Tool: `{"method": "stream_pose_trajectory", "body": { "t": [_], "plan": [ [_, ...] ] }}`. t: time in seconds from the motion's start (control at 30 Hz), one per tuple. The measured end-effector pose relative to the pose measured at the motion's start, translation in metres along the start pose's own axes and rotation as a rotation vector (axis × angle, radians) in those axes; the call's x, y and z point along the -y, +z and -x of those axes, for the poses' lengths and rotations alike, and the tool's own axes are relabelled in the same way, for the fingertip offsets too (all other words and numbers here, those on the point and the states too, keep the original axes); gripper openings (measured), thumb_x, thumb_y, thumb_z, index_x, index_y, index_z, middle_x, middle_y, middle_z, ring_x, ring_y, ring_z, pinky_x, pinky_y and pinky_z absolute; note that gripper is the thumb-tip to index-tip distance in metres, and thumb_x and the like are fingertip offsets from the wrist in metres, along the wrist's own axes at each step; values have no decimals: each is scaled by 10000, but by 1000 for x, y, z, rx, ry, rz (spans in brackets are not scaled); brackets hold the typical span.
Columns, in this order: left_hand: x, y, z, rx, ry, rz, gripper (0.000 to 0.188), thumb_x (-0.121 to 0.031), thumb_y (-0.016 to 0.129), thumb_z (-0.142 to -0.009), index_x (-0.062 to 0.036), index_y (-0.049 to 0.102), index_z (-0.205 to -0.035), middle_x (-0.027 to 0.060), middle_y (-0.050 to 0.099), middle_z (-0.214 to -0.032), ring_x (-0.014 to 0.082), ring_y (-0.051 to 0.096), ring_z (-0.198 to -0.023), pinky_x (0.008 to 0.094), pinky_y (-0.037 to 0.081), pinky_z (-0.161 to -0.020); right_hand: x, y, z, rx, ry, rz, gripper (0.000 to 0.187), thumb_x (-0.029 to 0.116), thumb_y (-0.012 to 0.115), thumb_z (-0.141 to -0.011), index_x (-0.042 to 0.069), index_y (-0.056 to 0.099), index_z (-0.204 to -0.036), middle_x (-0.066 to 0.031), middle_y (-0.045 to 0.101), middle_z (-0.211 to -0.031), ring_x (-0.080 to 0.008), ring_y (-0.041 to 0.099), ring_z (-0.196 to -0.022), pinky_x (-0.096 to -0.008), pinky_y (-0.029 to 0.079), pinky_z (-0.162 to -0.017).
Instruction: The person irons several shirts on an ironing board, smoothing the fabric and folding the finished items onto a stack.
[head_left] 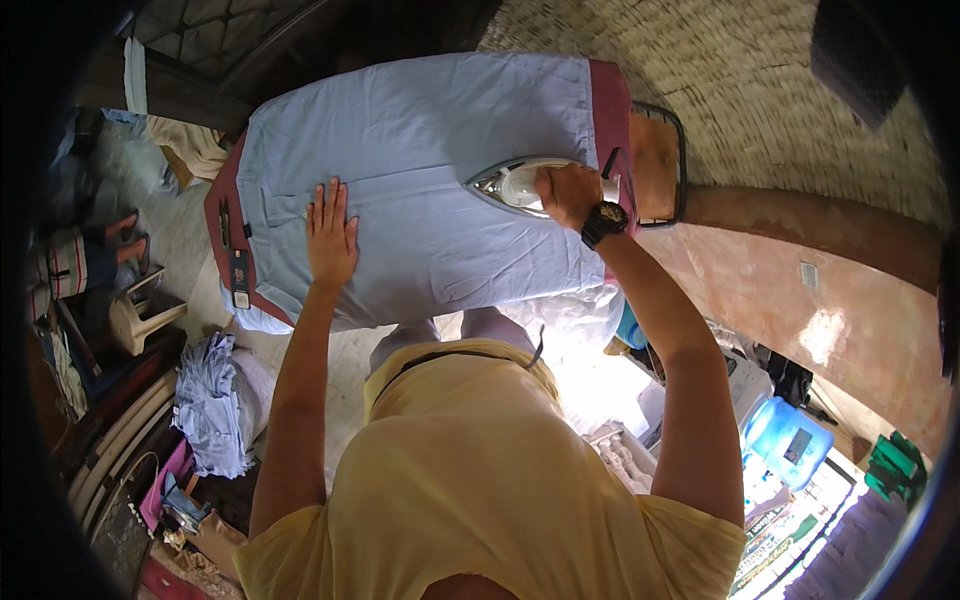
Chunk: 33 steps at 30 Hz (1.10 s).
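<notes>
A light blue shirt (410, 130) lies spread over a maroon-covered ironing board (612, 110). My right hand (571, 195), with a black watch on its wrist, grips the handle of a steam iron (520, 187). The iron rests on the right part of the cloth, its tip pointing left. On the left part of the shirt my left hand (332, 235) lies flat, fingers stretched out and holding nothing. A dark tag (240, 275) hangs by the shirt's collar end at the board's left end.
A heap of crumpled blue clothes (212, 405) sits low on the left, near a small wooden stool (140, 315). Another person's legs (125, 238) show at far left. A blue water jug (787, 440) stands at lower right. A woven wall (740, 90) rises beyond the board.
</notes>
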<state>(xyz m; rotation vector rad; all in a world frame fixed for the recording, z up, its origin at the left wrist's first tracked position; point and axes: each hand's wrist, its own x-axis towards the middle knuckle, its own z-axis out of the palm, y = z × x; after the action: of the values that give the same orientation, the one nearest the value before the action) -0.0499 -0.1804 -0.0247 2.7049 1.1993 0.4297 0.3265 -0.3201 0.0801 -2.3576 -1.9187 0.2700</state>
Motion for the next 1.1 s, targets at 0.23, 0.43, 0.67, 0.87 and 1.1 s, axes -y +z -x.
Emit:
{"method": "stream_pose_trajectory", "body": {
  "t": [0.23,0.43,0.67,0.87,1.1],
  "plan": [
    [2,2,0,11,12,-57,541,-294,347,-1022,-119,277,-1529,51,251,-1597,295,210,-1475,455,171,-1194,62,9,-29,14,-62,-128,495,355,420,-949,57,707,-677,-177,653,-612,-356,659,-559,-481,542,-592],
    [-1,2,5,14,-2,-98,535,-301,337,-1025,-136,280,-1531,49,259,-1595,303,209,-1475,457,172,-1193,-18,-20,-5,110,-261,70,150,181,652,-797,89,679,-913,-132,709,-820,-344,694,-734,-456,567,-676],
    [-68,-4,-6,-178,0,65,471,-144,534,-948,-140,465,-1414,93,391,-1504,342,358,-1380,476,284,-1135,-231,-56,54,-63,454,-11,524,474,614,-856,-25,664,-1007,-193,696,-811,-342,696,-763,-437,557,-688],
    [-214,3,-7,39,324,445,361,-37,646,-851,-100,618,-1205,101,518,-1353,311,502,-1242,443,404,-1038,-272,-29,25,-4,802,-267,924,827,541,-731,-54,718,-948,-266,689,-912,-373,682,-880,-423,525,-809],
    [-177,-3,46,-10,-8,466,338,29,627,-819,-69,638,-1142,119,549,-1254,322,554,-1125,405,465,-942,-277,9,10,-97,831,-759,854,717,725,-691,-109,674,-900,-154,702,-728,-194,697,-571,-321,584,-481]
  ]
}}
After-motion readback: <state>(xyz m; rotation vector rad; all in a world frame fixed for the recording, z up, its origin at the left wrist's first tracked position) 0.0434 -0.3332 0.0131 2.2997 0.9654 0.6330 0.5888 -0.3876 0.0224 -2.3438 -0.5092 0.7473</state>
